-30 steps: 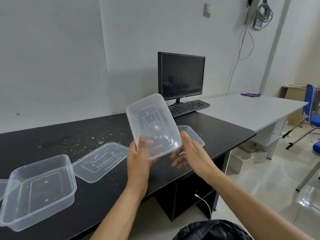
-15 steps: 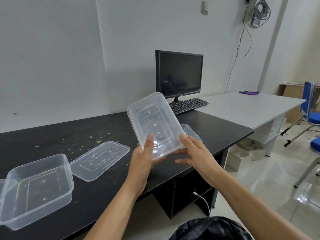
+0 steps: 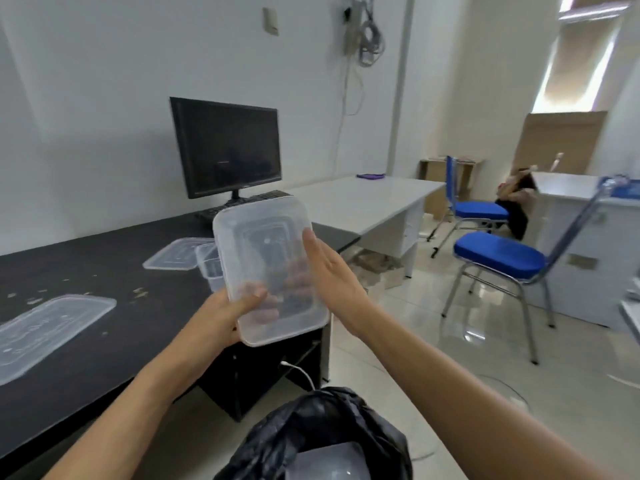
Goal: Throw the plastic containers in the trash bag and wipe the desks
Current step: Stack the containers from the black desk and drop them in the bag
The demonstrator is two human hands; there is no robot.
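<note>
My left hand grips the near corner of a clear plastic container, held up in front of me past the black desk's right end. My right hand lies flat against the container's right side, fingers straight. Below, at the bottom of the view, a black trash bag stands open with a clear plastic piece inside. On the desk lie a clear lid at the left, another lid further back and a small clear container partly hidden behind the held one. Crumbs dot the desk.
A black monitor and keyboard stand at the desk's far end. A white desk adjoins it, with a purple item on top. Two blue chairs stand on the tiled floor at the right.
The view has swung right and down, and the container has come off the desk toward the trash bag. My right hand moved from under the container to flat against its side.
</note>
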